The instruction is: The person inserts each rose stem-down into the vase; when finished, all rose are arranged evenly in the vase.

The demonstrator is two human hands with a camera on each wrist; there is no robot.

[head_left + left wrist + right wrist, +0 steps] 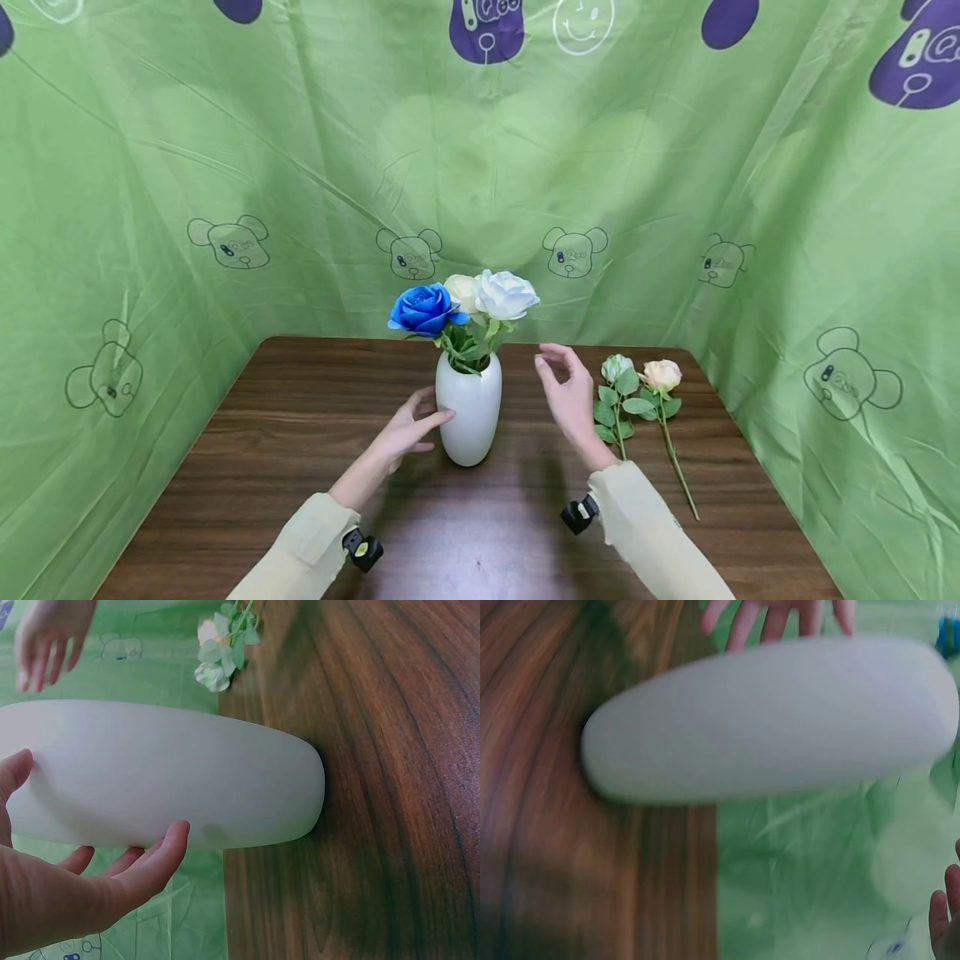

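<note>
- On the desk [300,425], midway between its side edges, a white vase [468,421] holds three roses [423,310].
- The left hand [403,430] loosely touches its side, not gripping.
- The right hand [572,402] hovers nearby, holding nothing.
- A green rose [617,367] and pink rose [662,375] lie near the back right corner.
</note>
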